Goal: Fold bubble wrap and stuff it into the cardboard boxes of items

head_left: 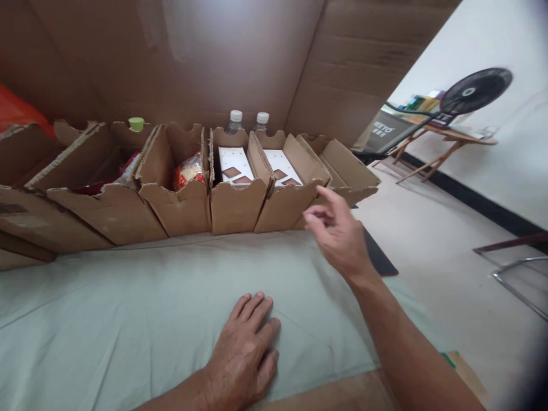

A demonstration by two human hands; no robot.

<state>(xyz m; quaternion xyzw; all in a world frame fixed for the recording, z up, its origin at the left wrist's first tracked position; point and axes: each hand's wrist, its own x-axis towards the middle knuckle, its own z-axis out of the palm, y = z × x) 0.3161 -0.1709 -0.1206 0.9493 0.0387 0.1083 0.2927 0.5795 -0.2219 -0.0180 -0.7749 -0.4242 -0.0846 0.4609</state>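
Note:
My left hand (246,351) lies flat on the pale green cloth (149,308), fingers stretched forward and holding nothing. Raised over the cloth's right side, my right hand (338,234) has its index finger extended toward the front edge of a cardboard bin (285,206); whether the fingertip touches it I cannot tell. The other fingers are curled, and nothing shows in them. Inside that bin is a white box with brown squares (280,165). A similar white box (234,162) sits in the cardboard bin to its left (235,208).
Another bin holds a red-and-clear packet (190,171). Two white-capped bottles (235,120) and a green cap (136,123) show behind the row. A tall cardboard panel (240,63) backs it. At right are a black fan (475,91) and a wooden stand (454,134).

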